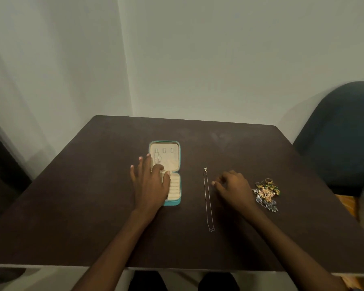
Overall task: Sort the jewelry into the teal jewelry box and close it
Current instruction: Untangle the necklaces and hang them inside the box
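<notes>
Now, in the head view, the left hand (150, 181) reaches forward with fingers spread and straight, its palm lying over the left side of the open teal zip-around jewelry box with a cream lining (173, 186), gripping nothing. Its fingertips (140, 158) point toward twelve o'clock, reaching past the hinge to the lid half, where a thin silver chain (157, 158) hangs from the leftmost of three small tabs. The near half of the box shows cream ring rolls.

At three o'clock from the box, well apart, a long fine gold chain necklace (207, 198) lies stretched straight, its clasp at the twelve o'clock end. Just beside it, at its three o'clock, the right hand (234, 187) rests on the table with fingers loosely curled, holding nothing; whether a fingertip touches the chain I cannot tell. Close at the hand's three o'clock sits a tangled heap of gold, green and silver-blue jewelry (267, 193).

Everything lies on a dark brown square tabletop (93, 217). Pale walls (219, 59) meet in a corner at twelve o'clock, and a dark blue rounded chair back (343, 135) stands at the table's three o'clock edge.
</notes>
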`<move>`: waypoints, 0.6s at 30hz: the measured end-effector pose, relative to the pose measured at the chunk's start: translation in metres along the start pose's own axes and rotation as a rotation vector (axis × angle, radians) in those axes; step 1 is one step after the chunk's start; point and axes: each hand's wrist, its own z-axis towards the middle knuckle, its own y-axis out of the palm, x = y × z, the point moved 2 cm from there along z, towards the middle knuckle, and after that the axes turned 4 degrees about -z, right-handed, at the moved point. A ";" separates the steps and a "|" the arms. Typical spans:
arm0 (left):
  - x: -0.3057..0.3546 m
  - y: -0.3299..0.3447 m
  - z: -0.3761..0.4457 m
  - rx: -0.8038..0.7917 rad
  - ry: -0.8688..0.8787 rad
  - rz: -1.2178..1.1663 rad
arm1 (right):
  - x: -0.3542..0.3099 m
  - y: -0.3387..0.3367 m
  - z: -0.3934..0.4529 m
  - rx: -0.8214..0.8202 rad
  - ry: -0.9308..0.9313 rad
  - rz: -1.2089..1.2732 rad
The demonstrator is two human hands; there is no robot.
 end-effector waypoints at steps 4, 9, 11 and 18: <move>-0.001 -0.001 -0.005 0.000 0.023 0.002 | 0.001 0.002 -0.004 -0.034 0.000 0.001; 0.000 -0.001 -0.008 -0.003 0.031 -0.005 | 0.008 0.004 -0.010 -0.029 -0.004 0.006; 0.002 -0.002 -0.009 -0.004 0.032 -0.008 | 0.010 0.005 -0.012 -0.029 -0.007 0.002; 0.004 -0.006 -0.014 -0.002 0.046 -0.006 | 0.012 0.003 -0.023 -0.055 -0.059 0.016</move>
